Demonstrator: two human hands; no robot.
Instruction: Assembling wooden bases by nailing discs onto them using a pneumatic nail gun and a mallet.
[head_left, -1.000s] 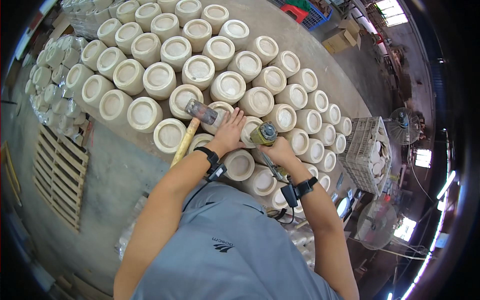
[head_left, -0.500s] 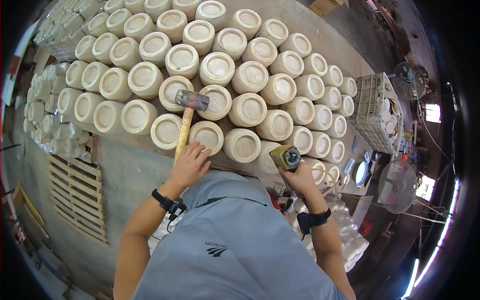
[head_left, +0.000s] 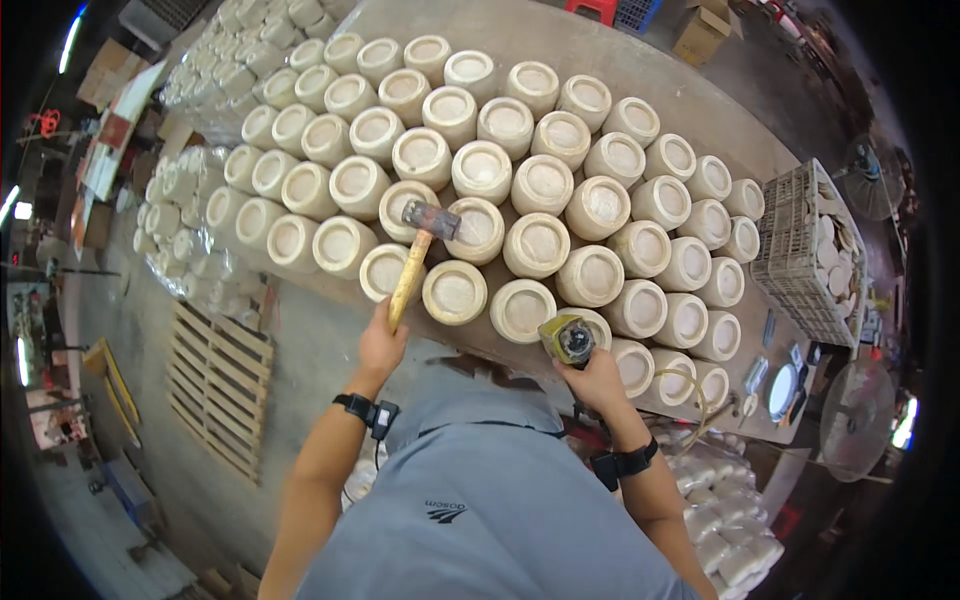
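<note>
left hand (head_left: 383,345) has fingers wrapped round lower end of a long-handled mallet w/ pale wooden shaft & dark worn cylindrical head (head_left: 411,270); its head sits over rims of 2 adj. pots, shaft angled back twd the person. right hand (head_left: 594,378) grips a yellow-green & black power tool (head_left: 568,338), end facing up, nr front-row pots. round cream pots w/ recessed circular tops (head_left: 537,246) stand in rows on a grey-brown table (head_left: 640,75); grey lattice plastic crate (head_left: 785,262) w/ pale discs at r. side; slatted wooden pallet (head_left: 215,390) on floor, l. side.
</note>
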